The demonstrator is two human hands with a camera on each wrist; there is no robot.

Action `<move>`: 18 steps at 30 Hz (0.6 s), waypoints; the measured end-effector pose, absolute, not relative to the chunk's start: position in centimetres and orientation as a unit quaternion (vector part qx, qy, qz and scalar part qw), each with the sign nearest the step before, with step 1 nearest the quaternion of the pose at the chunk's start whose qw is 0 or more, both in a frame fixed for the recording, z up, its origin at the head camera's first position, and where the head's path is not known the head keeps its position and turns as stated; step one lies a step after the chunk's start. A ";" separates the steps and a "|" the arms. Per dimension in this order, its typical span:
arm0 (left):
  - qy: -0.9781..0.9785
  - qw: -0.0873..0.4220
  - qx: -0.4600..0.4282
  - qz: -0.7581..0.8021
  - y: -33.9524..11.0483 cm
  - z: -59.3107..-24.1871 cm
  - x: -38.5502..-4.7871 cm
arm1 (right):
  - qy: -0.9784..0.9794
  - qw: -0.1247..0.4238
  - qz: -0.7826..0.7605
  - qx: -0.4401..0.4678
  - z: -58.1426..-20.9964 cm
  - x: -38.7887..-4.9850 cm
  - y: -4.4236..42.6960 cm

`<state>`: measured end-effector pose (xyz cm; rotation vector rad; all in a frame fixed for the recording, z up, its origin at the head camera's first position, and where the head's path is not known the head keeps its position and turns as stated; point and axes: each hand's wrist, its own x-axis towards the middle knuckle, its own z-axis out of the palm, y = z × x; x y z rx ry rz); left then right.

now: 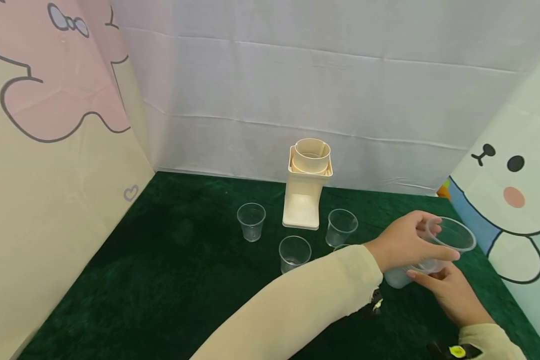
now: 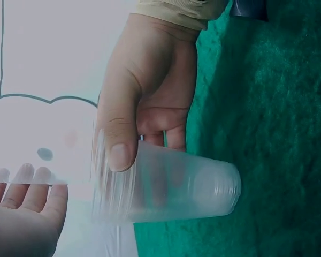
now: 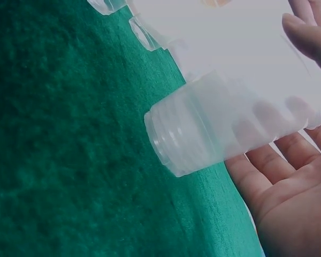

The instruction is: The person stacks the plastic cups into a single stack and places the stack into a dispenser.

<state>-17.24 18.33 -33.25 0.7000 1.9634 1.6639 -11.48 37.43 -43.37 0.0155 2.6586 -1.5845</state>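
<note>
In the head view, my left hand (image 1: 407, 242) reaches across to the right and holds a clear plastic cup (image 1: 454, 236) between thumb and fingers. Just below it, my right hand (image 1: 454, 292) grips a stack of clear plastic cups (image 1: 398, 278). The left wrist view shows the right thumb pressed on the nested rims of the stack (image 2: 187, 187), the other fingers behind. My left fingers (image 2: 24, 195) are at that view's lower left. In the right wrist view, my right fingers (image 3: 291, 150) lie along the stack, its base tilted toward the green cloth.
A cream plastic stand (image 1: 303, 200) with a round tube on top stands near the back wall. Around it are single clear cups (image 1: 252, 222), (image 1: 340, 230) and another cup (image 1: 294, 252); one more cup (image 1: 342, 246) is mostly hidden by the left sleeve. Green cloth (image 1: 162, 280) covers the table.
</note>
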 end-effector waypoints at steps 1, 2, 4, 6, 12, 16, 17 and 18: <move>0.718 0.234 0.253 0.605 18.4 -33.3 -17.2 | 0.858 0.025 -0.514 0.005 -43.4 -11.5 37.4; 0.719 0.233 0.252 0.604 18.5 -33.3 -17.2 | 0.857 0.025 -0.515 0.005 -43.4 -11.5 37.5; 0.723 0.231 0.246 0.603 18.6 -33.4 -17.1 | 0.854 0.025 -0.519 0.004 -43.4 -11.5 37.5; 0.726 0.224 0.244 0.602 18.7 -33.5 -17.2 | 0.853 0.022 -0.522 0.002 -43.4 -11.5 37.5; 0.735 0.205 0.237 0.601 18.7 -33.7 -17.3 | 0.859 0.011 -0.512 -0.007 -43.5 -11.5 37.4; 0.737 0.204 0.241 0.598 18.7 -34.0 -17.4 | 0.859 0.010 -0.512 -0.009 -43.5 -11.5 37.3; 0.739 0.204 0.243 0.595 18.7 -34.1 -17.5 | 0.861 0.011 -0.508 -0.004 -43.5 -11.4 37.4; 0.741 0.206 0.245 0.590 18.7 -34.1 -17.5 | 0.865 0.013 -0.502 0.002 -43.5 -11.4 37.4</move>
